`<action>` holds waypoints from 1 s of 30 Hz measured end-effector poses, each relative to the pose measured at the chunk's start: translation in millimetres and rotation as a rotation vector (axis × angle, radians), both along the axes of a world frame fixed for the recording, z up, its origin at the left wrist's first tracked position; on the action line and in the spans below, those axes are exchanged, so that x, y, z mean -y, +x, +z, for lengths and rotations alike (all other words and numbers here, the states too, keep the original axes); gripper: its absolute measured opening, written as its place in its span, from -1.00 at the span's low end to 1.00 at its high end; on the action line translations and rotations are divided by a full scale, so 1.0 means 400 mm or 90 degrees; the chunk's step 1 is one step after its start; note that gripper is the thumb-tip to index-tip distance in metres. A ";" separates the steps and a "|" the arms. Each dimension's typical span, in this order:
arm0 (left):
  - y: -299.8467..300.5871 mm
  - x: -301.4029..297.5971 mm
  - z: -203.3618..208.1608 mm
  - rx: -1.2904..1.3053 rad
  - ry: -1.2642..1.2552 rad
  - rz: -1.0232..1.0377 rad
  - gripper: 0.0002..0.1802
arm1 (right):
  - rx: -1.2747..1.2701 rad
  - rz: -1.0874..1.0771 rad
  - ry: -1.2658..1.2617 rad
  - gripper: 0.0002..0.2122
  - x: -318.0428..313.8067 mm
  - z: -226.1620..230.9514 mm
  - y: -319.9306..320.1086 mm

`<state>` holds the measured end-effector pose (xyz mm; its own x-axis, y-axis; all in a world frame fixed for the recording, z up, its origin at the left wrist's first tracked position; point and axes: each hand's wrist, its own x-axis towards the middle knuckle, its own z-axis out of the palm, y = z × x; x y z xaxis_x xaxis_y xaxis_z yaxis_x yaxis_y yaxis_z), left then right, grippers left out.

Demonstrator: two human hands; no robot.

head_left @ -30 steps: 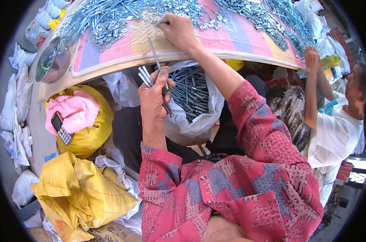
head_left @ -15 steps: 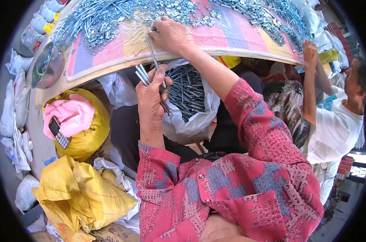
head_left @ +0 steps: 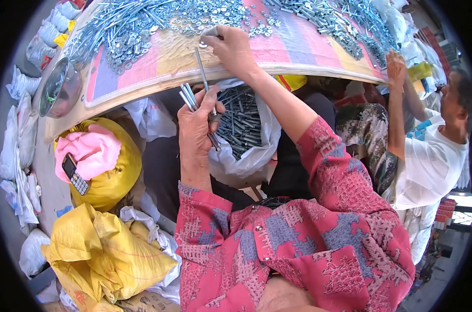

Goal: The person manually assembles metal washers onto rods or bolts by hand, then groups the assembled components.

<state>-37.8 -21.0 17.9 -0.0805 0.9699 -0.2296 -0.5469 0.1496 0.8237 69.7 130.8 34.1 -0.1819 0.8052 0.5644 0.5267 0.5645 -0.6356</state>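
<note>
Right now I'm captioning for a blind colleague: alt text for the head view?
A person's left hand holds several metal rods while the right hand pinches a small metal piece near one rod's tip. Loose hardware is heaped on the table.

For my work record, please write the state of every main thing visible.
Left hand: closed around metal rods
Right hand: pinching a small shiny piece
White bag: open, holding metal pieces
Clear bowl: open-topped, green item inside
Pink cloth: crumpled
Phone: screen dark
Lower yellow sack: creased
</note>
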 end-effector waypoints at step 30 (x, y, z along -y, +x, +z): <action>-0.054 0.018 0.012 0.001 0.004 0.030 -0.75 | 0.030 0.191 -0.169 -0.77 0.018 0.058 -0.027</action>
<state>-59.6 -28.3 22.5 -0.1264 0.9664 -0.2237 -0.5547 0.1181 0.8236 58.9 123.5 57.4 -0.4524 0.8286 0.3297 0.3957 0.5179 -0.7585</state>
